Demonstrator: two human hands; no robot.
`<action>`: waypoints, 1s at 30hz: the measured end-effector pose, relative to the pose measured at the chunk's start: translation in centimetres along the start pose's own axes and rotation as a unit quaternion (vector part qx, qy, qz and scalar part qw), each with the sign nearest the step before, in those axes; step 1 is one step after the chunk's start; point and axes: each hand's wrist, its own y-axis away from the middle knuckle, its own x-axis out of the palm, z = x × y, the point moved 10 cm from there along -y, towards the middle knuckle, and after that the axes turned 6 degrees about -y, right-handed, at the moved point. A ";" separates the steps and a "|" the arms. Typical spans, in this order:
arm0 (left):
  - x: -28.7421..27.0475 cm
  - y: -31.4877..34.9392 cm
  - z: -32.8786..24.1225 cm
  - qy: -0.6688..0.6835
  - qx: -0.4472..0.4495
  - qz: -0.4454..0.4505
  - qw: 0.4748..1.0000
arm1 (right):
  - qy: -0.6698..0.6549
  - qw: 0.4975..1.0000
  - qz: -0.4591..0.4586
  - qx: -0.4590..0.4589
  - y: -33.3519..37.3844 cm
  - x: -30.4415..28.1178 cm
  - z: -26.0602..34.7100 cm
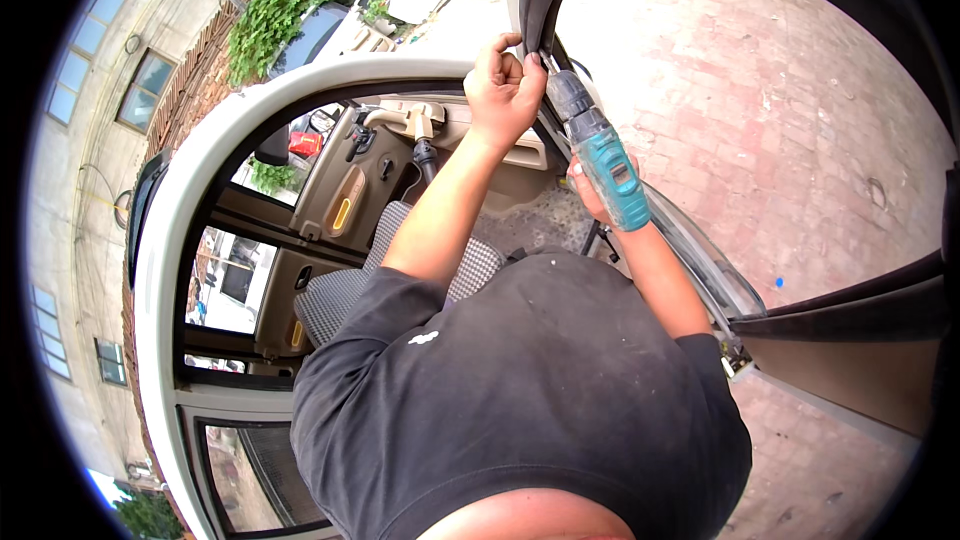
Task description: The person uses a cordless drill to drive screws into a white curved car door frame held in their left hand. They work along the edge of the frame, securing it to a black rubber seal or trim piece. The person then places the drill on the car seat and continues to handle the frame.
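My right hand (588, 190) is wrapped round the grip of a teal cordless drill (618, 180), partly hidden beneath its body. The drill's dark chuck (572, 97) points up and left, its tip close to the dark rubber-edged door frame (540, 25). Beside that tip is my left hand (503, 90), raised with its fingers curled and the thumb and fingertips against the frame edge. Whatever those fingertips pinch, if anything, is too small to make out.
Around me is a light-coloured vehicle body (160, 270) with an open door (850, 360) on the right. Inside are a checkered seat (335, 292) and a beige door panel (345, 205). Brick paving (720, 90) spreads outside; a building (95, 160) stands to the left.
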 end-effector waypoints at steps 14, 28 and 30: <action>0.0 0.2 0.8 0.032 -0.024 0.031 0.999 | 0.125 0.981 -0.020 -0.149 -1.0 0.4 1.5; -0.9 0.1 1.1 0.046 -0.015 0.052 0.997 | 0.047 0.979 -0.040 -0.195 -2.2 1.3 -0.2; -0.9 0.1 1.2 0.058 -0.019 0.052 0.997 | 0.054 0.977 -0.049 -0.200 -2.5 1.4 -0.3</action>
